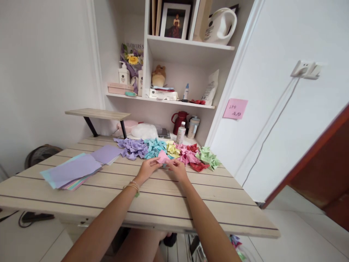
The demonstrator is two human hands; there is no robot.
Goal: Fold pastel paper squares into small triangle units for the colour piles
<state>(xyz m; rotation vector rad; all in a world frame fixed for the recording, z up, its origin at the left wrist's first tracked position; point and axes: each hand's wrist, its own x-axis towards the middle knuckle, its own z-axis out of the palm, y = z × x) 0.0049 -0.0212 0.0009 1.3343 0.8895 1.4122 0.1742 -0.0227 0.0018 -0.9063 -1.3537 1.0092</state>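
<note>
1. My left hand [149, 168] pinches the pink paper [163, 156] by its left side, fingers nearly closed.
2. My right hand [177, 169] pinches the right side likewise.
3. Between both hands, it sits before the blue folds [156, 145]; I'd align edges, then crease gently, clear of them.

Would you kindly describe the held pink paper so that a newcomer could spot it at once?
On the pale, dark-lined table, find the row of folded papers toward the back. In front of its blue and yellow part, the left hand and right hand hold a small pink paper. Only it is held; the pink folded pieces lie in the row.
</note>
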